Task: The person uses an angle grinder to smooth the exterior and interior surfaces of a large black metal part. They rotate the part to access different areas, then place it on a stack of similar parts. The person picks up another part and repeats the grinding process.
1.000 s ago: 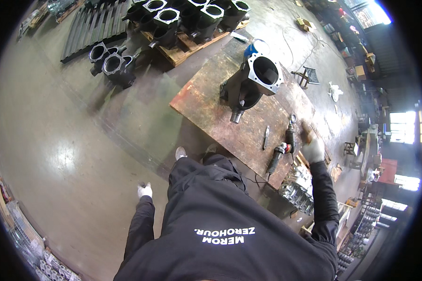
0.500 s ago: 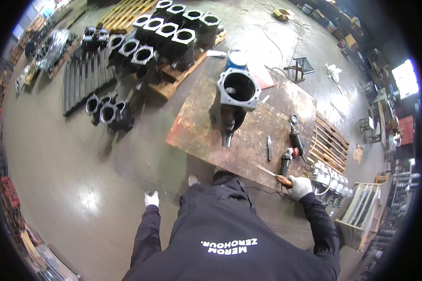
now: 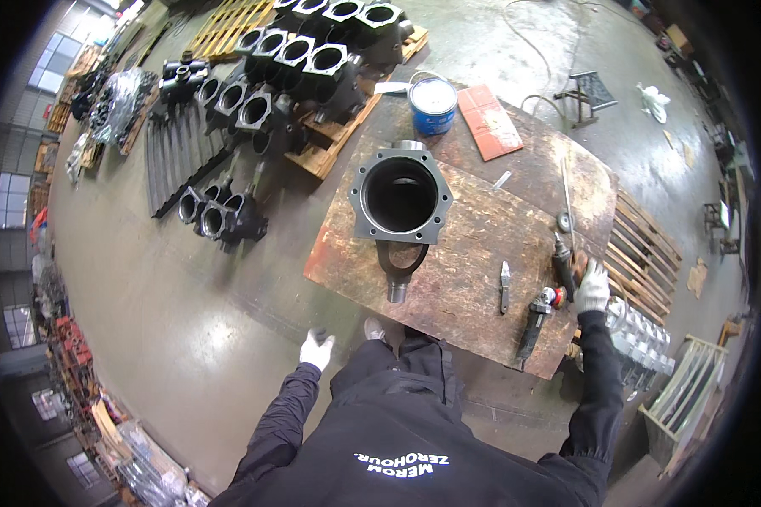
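Note:
My right hand [image 3: 594, 287], in a white glove, is at the right edge of the worktable. It grips the brown wooden handle [image 3: 578, 264] of a long, thin tool that looks like a file [image 3: 566, 190], its shaft pointing away over the board. Beside this hand lie a dark air tool [image 3: 561, 258] and an angle grinder [image 3: 534, 325] with a red part. My left hand [image 3: 317, 348], also gloved, hangs over the floor left of the table, fingers slightly apart and holding nothing. A large grey metal casting [image 3: 400, 241] with a round bore stands mid-table, untouched.
The worn wooden tabletop [image 3: 457, 279] also carries a small knife-like tool [image 3: 505, 287], a blue can [image 3: 433, 106] and a red-orange sheet [image 3: 490, 122]. Several similar castings [image 3: 296, 55] stand on pallets at the far left. A slatted pallet [image 3: 643, 253] lies right of the table.
My right hand has moved away from me and rightward; the file has swung from pointing left to pointing away. My left hand has shifted right, and the view has turned.

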The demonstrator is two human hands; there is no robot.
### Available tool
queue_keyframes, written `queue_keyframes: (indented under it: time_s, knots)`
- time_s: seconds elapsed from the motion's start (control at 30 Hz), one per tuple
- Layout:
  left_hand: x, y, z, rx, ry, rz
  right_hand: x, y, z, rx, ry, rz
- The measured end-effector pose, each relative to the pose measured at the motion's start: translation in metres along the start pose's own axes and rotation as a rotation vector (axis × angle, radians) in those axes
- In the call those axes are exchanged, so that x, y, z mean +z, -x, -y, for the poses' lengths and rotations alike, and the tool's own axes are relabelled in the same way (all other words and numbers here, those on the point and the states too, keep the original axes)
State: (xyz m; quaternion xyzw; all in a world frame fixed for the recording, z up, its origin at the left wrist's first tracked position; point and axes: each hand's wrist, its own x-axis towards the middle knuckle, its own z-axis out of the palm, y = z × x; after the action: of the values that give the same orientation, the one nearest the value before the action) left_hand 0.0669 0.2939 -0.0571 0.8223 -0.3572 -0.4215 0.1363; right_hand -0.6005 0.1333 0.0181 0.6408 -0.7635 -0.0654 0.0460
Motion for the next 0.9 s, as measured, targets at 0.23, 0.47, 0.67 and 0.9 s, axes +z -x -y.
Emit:
queue_keyframes:
  time_s: [0.23, 0.47, 0.67, 0.9]
  knots:
    - [0.005, 0.031, -0.065, 0.021, -0.019, 0.048, 0.11, -0.166, 0.036, 0.019, 0.076, 0.138]
    - [0.005, 0.039, -0.065, -0.081, -0.089, 0.069, 0.149, -0.195, 0.137, 0.165, -0.202, 0.384]
    - [0.026, 0.024, -0.08, -0.067, -0.06, 0.131, 0.069, -0.21, 0.214, -0.107, -0.91, 0.083]
    - [0.127, -0.058, -0.09, -0.524, 0.772, 0.291, -0.053, -0.231, 0.326, -0.446, -1.813, 0.597]
